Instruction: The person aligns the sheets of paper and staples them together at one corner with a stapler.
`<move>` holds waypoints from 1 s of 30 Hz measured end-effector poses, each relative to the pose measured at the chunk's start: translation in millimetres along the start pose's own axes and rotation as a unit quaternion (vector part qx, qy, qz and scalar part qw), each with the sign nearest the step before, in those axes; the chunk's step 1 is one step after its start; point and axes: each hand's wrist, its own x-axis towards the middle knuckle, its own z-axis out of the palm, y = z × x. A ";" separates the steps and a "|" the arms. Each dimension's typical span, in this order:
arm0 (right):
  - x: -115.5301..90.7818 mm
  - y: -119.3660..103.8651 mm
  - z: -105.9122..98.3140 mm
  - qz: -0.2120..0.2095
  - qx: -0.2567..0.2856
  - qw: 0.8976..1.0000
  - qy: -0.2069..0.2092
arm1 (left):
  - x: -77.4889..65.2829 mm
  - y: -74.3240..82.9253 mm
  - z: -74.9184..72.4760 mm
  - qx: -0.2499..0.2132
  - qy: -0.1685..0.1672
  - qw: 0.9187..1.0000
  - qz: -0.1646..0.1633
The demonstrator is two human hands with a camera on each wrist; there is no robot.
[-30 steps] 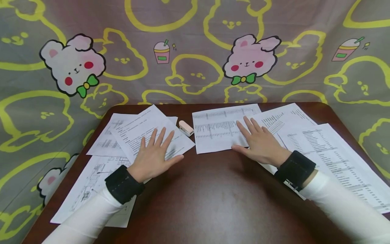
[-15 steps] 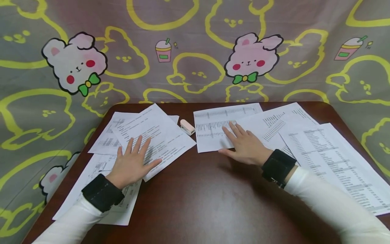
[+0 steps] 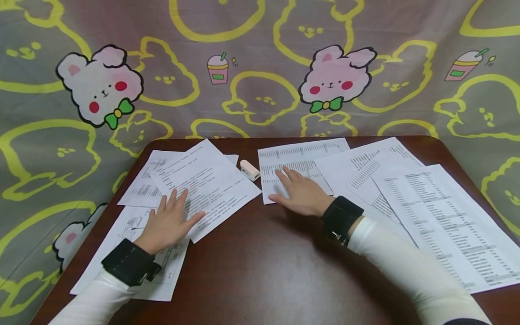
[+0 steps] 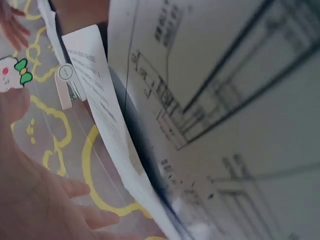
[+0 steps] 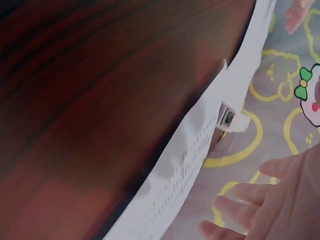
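Observation:
My left hand is spread with straight fingers over the left group of papers, its fingertips by the lower left edge of a tilted printed sheet. Below that hand lies a sheet with line drawings. My right hand, fingers extended, is over a printed sheet near the middle; neither hand grips anything. Whether the palms touch paper I cannot tell. Between the two groups sits a small pale pink stapler, also in the left wrist view, where the left hand shows relaxed fingers.
More printed sheets overlap on the right side of the dark brown table. Another sheet lies partly under the tilted one at left. A patterned cloth hangs behind the table's far edge.
My left hand has moved left and nearer to me, uncovering more of the tilted sheet. My right hand has shifted left across the right-hand papers. The stapler stays in place.

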 end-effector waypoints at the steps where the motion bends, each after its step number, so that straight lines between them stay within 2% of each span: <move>1: 2.4 -2.2 1.4 0.002 0.007 1.000 -0.003 | 0.0 -1.0 -0.2 -0.013 -0.004 1.000 -0.003; 6: 13.3 -13.1 7.0 0.014 0.050 0.999 -0.014 | 1.2 -6.6 -1.6 -0.098 -0.025 0.994 -0.028; 10: 19.2 -21.4 10.6 0.021 0.067 0.997 -0.018 | 2.8 -9.3 -3.0 -0.164 -0.029 0.985 -0.049; 14: 23.8 -27.6 15.7 0.018 0.069 0.997 -0.014 | 5.6 -11.9 -4.5 -0.205 -0.032 0.976 -0.061; 18: 29.0 -32.2 22.6 0.004 0.060 0.998 -0.004 | 8.1 -13.0 -5.9 -0.252 -0.034 0.964 -0.083; 23: 34.5 -36.6 28.0 -0.002 0.040 0.999 -0.005 | 8.3 -12.7 -5.8 -0.338 -0.034 0.933 -0.115; 27: 36.5 -39.9 30.8 0.005 0.038 0.999 -0.011 | 7.3 -13.7 -7.0 -0.404 -0.034 0.903 -0.144; 30: 38.0 -41.4 33.3 0.007 0.042 0.999 -0.016 | 6.2 -12.8 -8.8 -0.455 -0.028 0.875 -0.162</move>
